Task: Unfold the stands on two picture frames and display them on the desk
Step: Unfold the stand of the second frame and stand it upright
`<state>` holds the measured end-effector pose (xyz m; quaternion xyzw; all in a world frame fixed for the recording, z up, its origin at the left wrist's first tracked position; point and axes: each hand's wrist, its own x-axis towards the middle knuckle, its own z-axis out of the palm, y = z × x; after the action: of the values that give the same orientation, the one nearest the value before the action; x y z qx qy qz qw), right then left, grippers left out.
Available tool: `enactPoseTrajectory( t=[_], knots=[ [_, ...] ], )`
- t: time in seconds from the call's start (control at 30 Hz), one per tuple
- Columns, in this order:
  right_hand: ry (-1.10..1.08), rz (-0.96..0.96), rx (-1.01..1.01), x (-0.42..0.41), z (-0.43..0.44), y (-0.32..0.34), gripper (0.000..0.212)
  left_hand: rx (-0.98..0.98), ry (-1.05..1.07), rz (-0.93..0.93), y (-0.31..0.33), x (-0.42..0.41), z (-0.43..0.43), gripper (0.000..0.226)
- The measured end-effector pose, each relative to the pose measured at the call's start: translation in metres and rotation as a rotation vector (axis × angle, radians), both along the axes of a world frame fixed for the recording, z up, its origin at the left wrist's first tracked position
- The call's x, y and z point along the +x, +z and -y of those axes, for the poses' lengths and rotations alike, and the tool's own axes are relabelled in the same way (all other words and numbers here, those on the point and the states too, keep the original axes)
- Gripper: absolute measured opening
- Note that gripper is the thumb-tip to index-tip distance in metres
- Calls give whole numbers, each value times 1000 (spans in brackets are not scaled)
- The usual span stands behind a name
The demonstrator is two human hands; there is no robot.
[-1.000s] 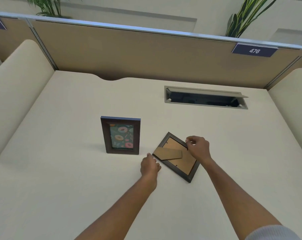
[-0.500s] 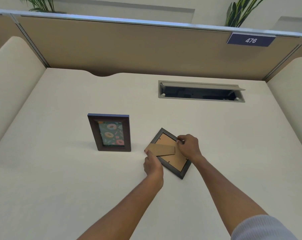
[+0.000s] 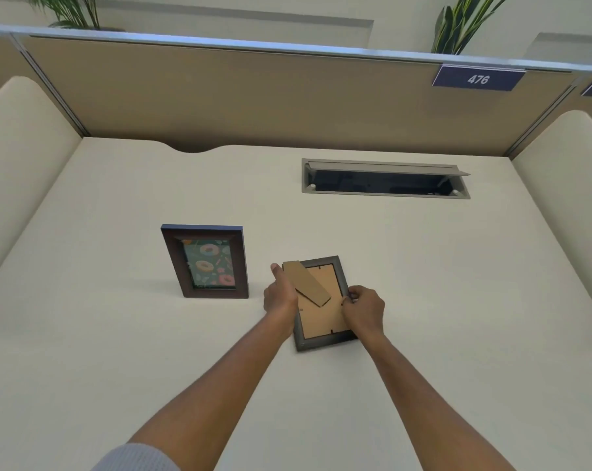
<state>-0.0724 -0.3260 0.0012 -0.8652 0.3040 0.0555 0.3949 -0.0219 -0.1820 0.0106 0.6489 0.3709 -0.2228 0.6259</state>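
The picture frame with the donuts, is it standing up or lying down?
Standing up. The donut frame rests on its bottom edge on the desk, picture facing the camera; no hand touches it.

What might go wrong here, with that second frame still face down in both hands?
The cardboard stand looks thin; the left hand pulling it too far might crease or tear it. The right hand grips only the face-down frame at its edge, so it might slip when lifted. Swinging it upright might bump the standing frame close by.
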Motion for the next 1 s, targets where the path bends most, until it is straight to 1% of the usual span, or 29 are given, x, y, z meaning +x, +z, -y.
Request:
enactPoseTrajectory(
  t=[0.13, 0.23, 0.3, 0.37, 0.43, 0.57, 0.63, 0.7, 0.77, 0.83, 0.93, 1.0],
  knots=[
    [-56, 5, 42, -9, -10, -7, 29, 42, -95, 11, -4, 5, -9, 84],
    [-77, 17, 56, -11, -11, -11, 33, 53, -115, 48, -9, 3, -12, 79],
    [-74, 52, 29, -11, -12, -11, 34, 86, -127, 84, -8, 2, -12, 75],
    [-58, 110, 6, -7, -14, -9, 30, 75, -130, 115, -5, -1, -11, 72],
    [-11, 135, 20, 0, -16, -6, 29, 34, -122, 107, -4, -1, -8, 71],
    [97, 83, 56, 12, -17, -5, 34, -74, -31, 83, -10, -4, -8, 78],
    [110, 57, 82, 14, -15, -8, 33, -123, -22, 79, -11, -6, -9, 77],
    [113, 37, 116, 15, -13, -11, 30, -182, 3, 103, -8, -6, -13, 66],
    [132, 27, 131, 16, -11, -13, 28, -261, 50, 117, -3, -6, -16, 61],
    [145, 19, 135, 17, -9, -13, 29, -332, 78, 121, -4, -7, -17, 62],
    [135, 15, 191, 16, -5, -12, 29, -392, 104, 115, -6, -10, -16, 64],
    [146, 18, 194, 15, -3, -13, 29, -418, 144, 111, -6, -10, -17, 65]
  ],
)
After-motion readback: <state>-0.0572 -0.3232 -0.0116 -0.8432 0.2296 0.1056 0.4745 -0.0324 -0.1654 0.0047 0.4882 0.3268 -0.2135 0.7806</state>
